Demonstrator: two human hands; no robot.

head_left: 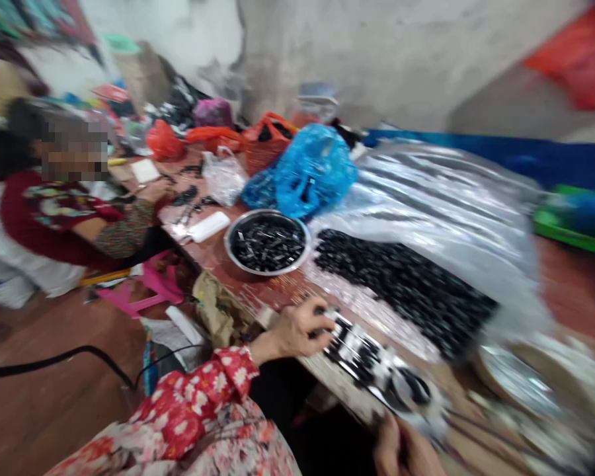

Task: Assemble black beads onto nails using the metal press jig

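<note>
My left hand (302, 327) reaches over the near edge of the table, its fingers curled together at the left end of a small metal device (359, 350). Whatever sits between those fingertips is too blurred to name. Black pieces line the device, and a round part with a black ring (411, 387) is at its right end. Low in the picture, my right hand (406, 446) is near that round part. Its thumb and fingers look bent together, but they are blurred and cut off by the bottom edge, so anything held there is hidden.
Behind the device lies a layer of small black pieces (401, 284) beside a clear plastic sheet (426, 192). A metal bowl (305, 254) holds more black pieces. A blue plastic bag (317, 168) stands behind it. Another person (74, 205) sits at left, near a pink stool (143, 287).
</note>
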